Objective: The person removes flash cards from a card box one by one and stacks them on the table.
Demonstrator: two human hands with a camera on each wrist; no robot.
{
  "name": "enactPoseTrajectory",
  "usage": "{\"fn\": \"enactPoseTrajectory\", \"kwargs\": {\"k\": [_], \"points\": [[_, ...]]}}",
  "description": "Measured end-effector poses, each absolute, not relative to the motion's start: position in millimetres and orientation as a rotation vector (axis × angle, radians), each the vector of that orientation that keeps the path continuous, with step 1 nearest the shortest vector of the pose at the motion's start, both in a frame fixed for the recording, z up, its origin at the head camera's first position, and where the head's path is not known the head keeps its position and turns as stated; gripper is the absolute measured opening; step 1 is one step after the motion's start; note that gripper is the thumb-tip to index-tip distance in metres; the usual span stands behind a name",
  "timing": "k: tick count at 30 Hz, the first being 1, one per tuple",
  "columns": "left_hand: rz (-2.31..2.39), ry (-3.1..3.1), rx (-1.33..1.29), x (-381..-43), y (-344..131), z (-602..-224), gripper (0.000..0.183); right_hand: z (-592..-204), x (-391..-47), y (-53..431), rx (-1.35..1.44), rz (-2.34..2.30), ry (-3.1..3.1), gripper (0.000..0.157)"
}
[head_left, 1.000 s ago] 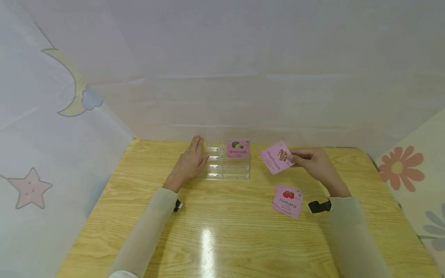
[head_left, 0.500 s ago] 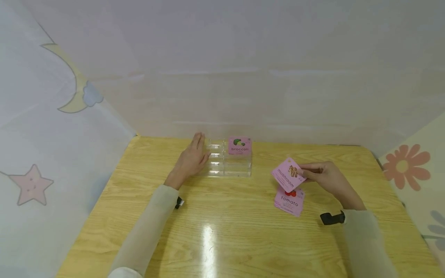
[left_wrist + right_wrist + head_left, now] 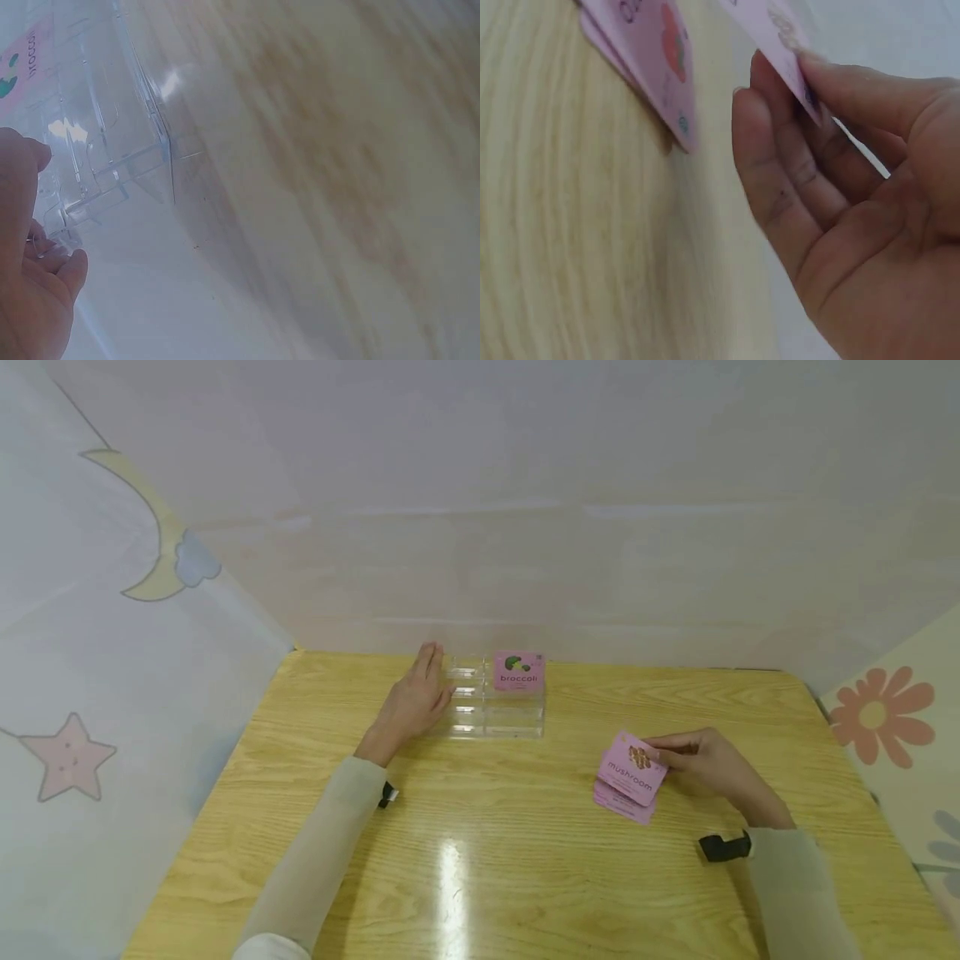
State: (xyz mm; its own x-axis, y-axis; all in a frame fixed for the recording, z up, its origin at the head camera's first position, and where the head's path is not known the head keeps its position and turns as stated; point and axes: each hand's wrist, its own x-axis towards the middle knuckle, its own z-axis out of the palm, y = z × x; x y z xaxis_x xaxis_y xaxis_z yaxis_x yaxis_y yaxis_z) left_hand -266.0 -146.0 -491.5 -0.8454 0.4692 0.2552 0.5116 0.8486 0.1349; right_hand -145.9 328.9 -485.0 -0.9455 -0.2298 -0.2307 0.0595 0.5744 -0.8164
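Observation:
My right hand (image 3: 720, 772) pinches the corner of a pink mushroom card (image 3: 630, 781) between thumb and fingers. The card overlaps a small stack of pink cards (image 3: 624, 806) on the table. In the right wrist view the top card of that stack, a tomato card (image 3: 649, 45), lies below the held card with a gap between them. My left hand (image 3: 412, 697) grips the left side of a clear plastic tiered rack (image 3: 513, 720), fingers at its edge and thumb toward its front. A pink broccoli card (image 3: 519, 672) leans on the rack's top right tier.
The wooden table (image 3: 465, 810) ends at a pale cloth wall (image 3: 480, 543) right behind the rack. Side cloths with a star (image 3: 69, 757) and a flower (image 3: 877, 714) hem in the left and right.
My right hand has carried the mushroom card down and rightward from beside the rack until it overlaps the tomato card in the head view. The left hand keeps its place at the rack.

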Motion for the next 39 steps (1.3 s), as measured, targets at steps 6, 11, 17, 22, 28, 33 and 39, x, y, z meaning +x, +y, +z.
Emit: {"fn": "enactPoseTrajectory", "kwargs": {"k": [6,11,17,22,28,33,39], "points": [[-0.276,-2.807,-0.761,-266.1,-146.0,-491.2,0.074,-495.5,-145.8,325.2,-0.255,-1.125,2.607,0.03],[-0.269,-2.815,-0.756,-265.8,-146.4,-491.3,0.075,-499.2,-142.9,319.2,-0.27,-1.058,2.684,0.027],[-0.268,-2.812,-0.751,-265.7,-146.8,-491.2,0.076,-503.1,-141.6,316.0,-0.227,-0.945,2.771,0.021],[-0.286,-2.804,-0.757,-264.8,-146.4,-490.5,0.076,-503.8,-140.2,313.0,-0.188,-0.941,2.773,0.018],[-0.27,-2.806,-0.756,-264.2,-146.7,-490.4,0.075,-498.7,-140.7,310.0,-0.202,-0.937,2.789,0.016],[-0.268,-2.814,-0.751,-264.1,-146.7,-490.6,0.075,-489.9,-143.4,307.6,-0.235,-0.963,2.804,0.023],[-0.298,-2.798,-0.754,-262.7,-144.7,-488.0,0.075,-472.8,-148.2,296.8,-0.281,-0.963,2.872,0.028]]}}
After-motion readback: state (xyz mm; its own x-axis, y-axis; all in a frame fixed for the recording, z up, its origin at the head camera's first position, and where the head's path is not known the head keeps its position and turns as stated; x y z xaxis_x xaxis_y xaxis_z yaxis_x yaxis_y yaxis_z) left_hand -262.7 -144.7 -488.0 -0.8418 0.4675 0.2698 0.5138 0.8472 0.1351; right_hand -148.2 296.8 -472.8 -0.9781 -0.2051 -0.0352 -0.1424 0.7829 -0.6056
